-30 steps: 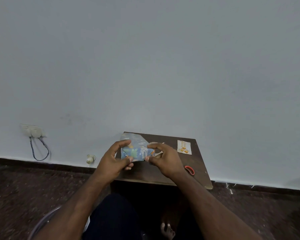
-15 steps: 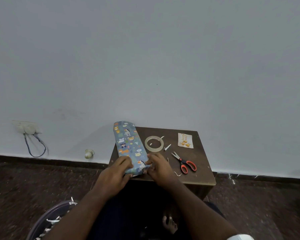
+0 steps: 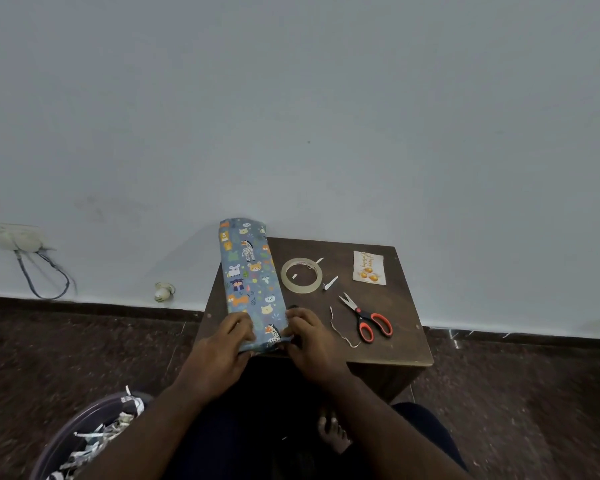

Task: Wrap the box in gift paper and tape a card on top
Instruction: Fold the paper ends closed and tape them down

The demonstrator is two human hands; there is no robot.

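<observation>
Left hand point(image 3: 219, 351): laid on the near left corner of the box point(image 3: 252, 282); the fingers are curled over its wrapped edge, and the paper is gripped there.
Right hand point(image 3: 310, 341): set against the near right corner of the box; the paper end is pinched under bent fingers.
Box: wrapped in blue animal-print paper, laid lengthwise on the left of the table point(image 3: 388, 341), its far end past the table's back edge.
Card point(image 3: 369, 267): laid flat at the far right of the table, well apart from the box.
Tape point(image 3: 301, 274): beside the box.
Scissors point(image 3: 368, 317): near the right hand, blades parted.
</observation>
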